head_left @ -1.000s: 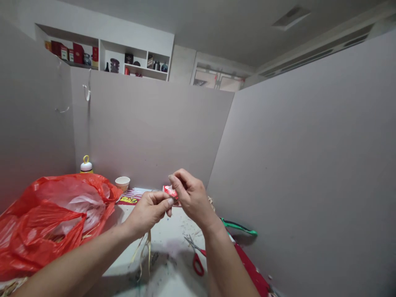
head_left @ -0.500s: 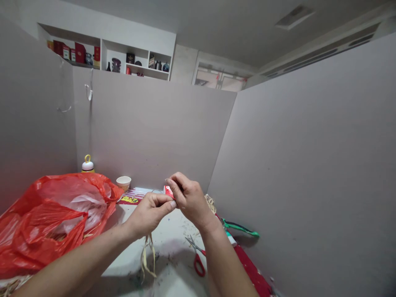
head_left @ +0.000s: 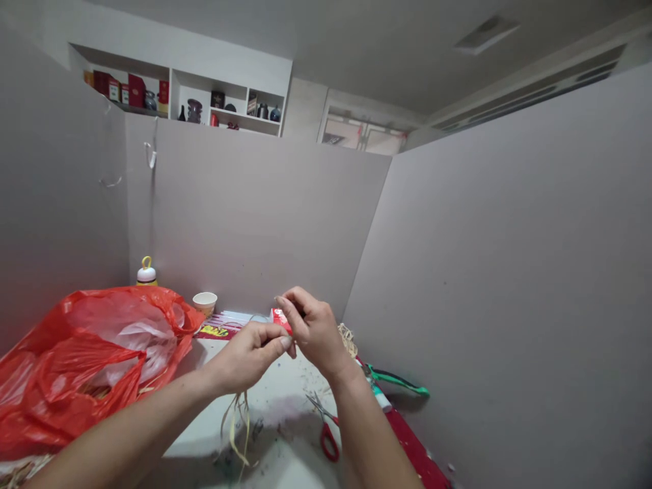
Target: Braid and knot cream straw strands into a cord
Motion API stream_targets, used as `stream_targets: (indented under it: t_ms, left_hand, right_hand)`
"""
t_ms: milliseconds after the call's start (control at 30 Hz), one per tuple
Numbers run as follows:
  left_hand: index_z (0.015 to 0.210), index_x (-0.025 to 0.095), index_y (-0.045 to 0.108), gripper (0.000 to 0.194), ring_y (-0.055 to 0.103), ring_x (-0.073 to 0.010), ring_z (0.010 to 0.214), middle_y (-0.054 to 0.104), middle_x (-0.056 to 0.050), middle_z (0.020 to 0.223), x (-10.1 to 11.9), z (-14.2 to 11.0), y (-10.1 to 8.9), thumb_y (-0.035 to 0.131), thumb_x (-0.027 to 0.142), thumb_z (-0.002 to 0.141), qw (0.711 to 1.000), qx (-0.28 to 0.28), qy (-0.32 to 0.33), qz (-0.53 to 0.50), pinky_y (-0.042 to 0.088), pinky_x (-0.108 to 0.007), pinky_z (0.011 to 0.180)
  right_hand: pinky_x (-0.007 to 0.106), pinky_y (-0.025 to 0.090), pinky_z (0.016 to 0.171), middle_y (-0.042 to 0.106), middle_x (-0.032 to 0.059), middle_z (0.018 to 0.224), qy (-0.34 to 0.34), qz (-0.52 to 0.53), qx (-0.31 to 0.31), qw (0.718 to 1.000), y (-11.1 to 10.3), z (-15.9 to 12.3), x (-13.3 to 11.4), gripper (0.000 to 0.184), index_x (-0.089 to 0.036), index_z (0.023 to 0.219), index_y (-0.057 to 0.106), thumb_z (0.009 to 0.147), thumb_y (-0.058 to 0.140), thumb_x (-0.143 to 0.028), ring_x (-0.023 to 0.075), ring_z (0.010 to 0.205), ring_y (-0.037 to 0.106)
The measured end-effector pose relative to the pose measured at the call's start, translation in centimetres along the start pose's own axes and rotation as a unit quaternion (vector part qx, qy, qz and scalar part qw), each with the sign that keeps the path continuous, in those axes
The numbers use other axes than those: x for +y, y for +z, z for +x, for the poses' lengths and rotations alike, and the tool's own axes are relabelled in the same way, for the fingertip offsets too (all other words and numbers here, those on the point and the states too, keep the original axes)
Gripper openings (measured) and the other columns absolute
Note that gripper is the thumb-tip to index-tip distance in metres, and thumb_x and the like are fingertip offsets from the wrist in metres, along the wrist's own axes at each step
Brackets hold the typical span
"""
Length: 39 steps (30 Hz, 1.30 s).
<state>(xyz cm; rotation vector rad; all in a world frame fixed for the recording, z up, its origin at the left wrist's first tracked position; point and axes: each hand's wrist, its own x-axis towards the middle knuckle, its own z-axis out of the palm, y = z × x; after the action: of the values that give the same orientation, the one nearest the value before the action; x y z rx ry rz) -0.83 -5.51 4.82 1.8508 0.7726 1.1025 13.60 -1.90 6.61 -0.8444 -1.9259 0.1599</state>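
Note:
My left hand (head_left: 249,356) and my right hand (head_left: 313,333) meet above the white table (head_left: 285,462), fingertips touching. Both are pinched on thin pale straw strips (head_left: 237,424) whose loose ends dangle below my left hand. The part between the fingertips is too small to make out. A small red packet (head_left: 280,318) shows just behind my right fingers.
A big red plastic bag (head_left: 86,360) fills the table's left side. Red-handled scissors (head_left: 326,435) lie below my right wrist. A paper cup (head_left: 204,302), a yellow-topped bottle (head_left: 146,273), a printed booklet (head_left: 216,328) and a green-handled tool (head_left: 397,384) stand nearby. Grey partition walls enclose the table.
My hands stayed together and shifted only slightly. The dangling straw ends swung a little under my left hand. The camera tilted a little.

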Motion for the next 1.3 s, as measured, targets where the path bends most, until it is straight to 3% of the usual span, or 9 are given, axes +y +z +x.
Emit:
stream_targets:
  t_ms: [67,167,267,333,500,700,967,1133,1300]
  left_hand:
    - [0.073,0.014,0.063,0.031,0.024,-0.0061,0.048,0.032,0.006,0.05,0.5,0.0,-0.5,0.053,0.042,0.081,0.999,0.026,-0.016,-0.031,0.018,-0.021,0.045]
    - [0.075,0.015,0.063,0.031,0.02,-0.0036,0.042,0.03,0.008,0.047,1.0,0.1,-1.2,0.059,0.045,0.077,0.985,0.113,-0.026,-0.125,0.014,-0.019,0.041]
    - [0.079,0.015,0.062,0.029,0.019,-0.0008,0.04,0.048,0.005,0.057,1.1,0.3,-1.4,0.063,0.043,0.075,0.957,0.191,-0.039,-0.215,0.014,-0.017,0.038]
    - [0.081,0.014,0.061,0.028,0.02,0.0005,0.039,0.06,0.0,0.072,0.9,0.4,-1.2,0.062,0.042,0.076,0.947,0.202,-0.053,-0.244,0.018,-0.016,0.036]
    - [0.087,0.012,0.061,0.026,0.02,0.0012,0.038,0.065,-0.004,0.081,-0.1,0.5,-0.3,0.058,0.037,0.081,0.945,0.145,-0.105,-0.275,0.041,-0.018,0.042]
    - [0.082,0.012,0.058,0.018,0.052,-0.0055,0.054,0.058,-0.003,0.073,-1.2,0.7,0.4,0.061,0.029,0.079,0.925,0.067,-0.198,-0.316,0.042,-0.014,0.042]
    - [0.083,0.01,0.064,0.031,0.038,-0.0036,0.048,0.044,0.003,0.061,-1.3,0.4,0.4,0.065,0.04,0.075,0.954,-0.008,-0.153,-0.259,0.044,-0.018,0.045]
    - [0.076,0.012,0.063,0.03,0.026,-0.0033,0.043,0.031,0.007,0.05,-0.8,0.0,0.8,0.063,0.042,0.076,0.964,-0.016,-0.116,-0.24,0.035,-0.017,0.041]
    - [0.075,0.013,0.062,0.029,0.029,-0.0039,0.045,0.033,0.006,0.052,-0.3,-0.2,0.6,0.06,0.041,0.079,0.973,0.012,-0.059,-0.222,0.032,-0.018,0.043]
  right_hand:
    - [0.022,0.03,0.05,0.043,-0.0042,0.055,0.012,0.038,0.022,0.999,-0.6,0.1,0.3,0.027,-0.019,0.07,0.05,0.089,0.045,-0.037,0.0094,0.05,0.039]
    - [0.022,0.029,0.048,0.04,-0.0048,0.053,0.037,0.086,0.029,0.995,-1.8,0.1,0.8,0.029,-0.019,0.067,0.049,0.088,0.048,-0.04,0.0093,0.049,0.035]
    - [0.022,0.029,0.048,0.039,-0.005,0.052,0.049,0.1,0.003,0.994,-2.7,-0.1,0.8,0.03,-0.019,0.066,0.049,0.088,0.049,-0.04,0.0091,0.048,0.034]
    - [0.023,0.029,0.049,0.041,-0.0045,0.053,0.04,0.086,-0.011,0.995,-2.8,-0.2,0.4,0.029,-0.019,0.066,0.05,0.088,0.049,-0.039,0.0092,0.049,0.035]
    - [0.022,0.03,0.051,0.045,-0.0035,0.056,0.002,0.042,-0.056,0.998,-2.6,-0.3,-0.9,0.026,-0.018,0.067,0.055,0.088,0.049,-0.033,0.0095,0.052,0.037]
    - [0.022,0.031,0.051,0.051,-0.0033,0.056,0.006,0.027,-0.076,0.997,-2.7,-0.4,-1.0,0.022,-0.018,0.069,0.059,0.086,0.052,-0.031,0.0089,0.052,0.041]
    - [0.022,0.031,0.051,0.049,-0.0028,0.055,0.024,0.058,-0.069,0.996,-3.5,-0.3,-0.5,0.024,-0.016,0.066,0.058,0.085,0.055,-0.032,0.0088,0.053,0.04]
    - [0.021,0.029,0.048,0.045,-0.0035,0.056,0.059,0.129,-0.081,0.986,-3.7,-0.3,-0.2,0.028,-0.016,0.063,0.054,0.082,0.058,-0.037,0.0076,0.052,0.036]
    - [0.021,0.029,0.046,0.044,-0.0041,0.053,0.08,0.182,-0.119,0.973,-3.5,-0.2,0.4,0.03,-0.015,0.067,0.056,0.086,0.052,-0.039,0.0073,0.048,0.037]
